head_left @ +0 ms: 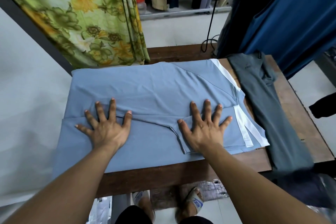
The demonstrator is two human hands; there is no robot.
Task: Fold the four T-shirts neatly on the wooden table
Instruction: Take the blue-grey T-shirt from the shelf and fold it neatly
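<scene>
1. Nearest, two feet in grey strapped slippers (192,203) stand on the floor below the near edge of the dark wooden counter (163,176).
2. The left hand (107,131) lies palm down on the pale blue-grey T-shirt with white stripes (154,85). Its fingers (112,109) are straight and spread wide apart, gripping nothing.
3. The right hand (203,132) presses flat in the same way, its fingers (207,111) splayed, nearer the striped end.
4. Both palms rest on a near flap folded over the shirt. The flap's hemmed edge runs between the hands, and the left fingertips reach past it.
5. The T-shirt lies spread on the counter with its long axis left to right. The white-striped end points right, and the other end drapes off the counter's left edge.
6. Just beside it on the right lies a rumpled dark grey garment (269,107), stretched near to far.
7. Beyond hang a green and yellow floral curtain (94,16) and a deep blue cloth (294,16).
</scene>
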